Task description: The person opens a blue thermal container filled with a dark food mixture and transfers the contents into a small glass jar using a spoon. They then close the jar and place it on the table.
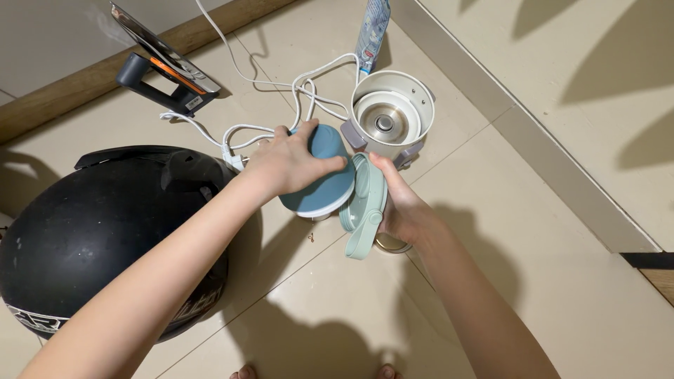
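Helmet (91,231): black, on floor (533,210), nearest, beside left forearm.
Right hand (400,210): fingers wrapped round mint lid (364,210), held on edge.
Left hand (288,163): fingers clamped over blue cup (324,179), touching lid.
Kettle (390,116): white, open, just beyond.
Cord (281,105): white, tangled.
Stand (165,70): farthest.

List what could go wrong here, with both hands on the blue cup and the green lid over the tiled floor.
1. The left hand grips the blue cup from above while it is tilted; it might slip and hit the floor.
2. The white cable loops right behind the cup, so a hand could snag it and tug the open white pot.
3. The right hand pinches the green lid by its edge, a loose hold.
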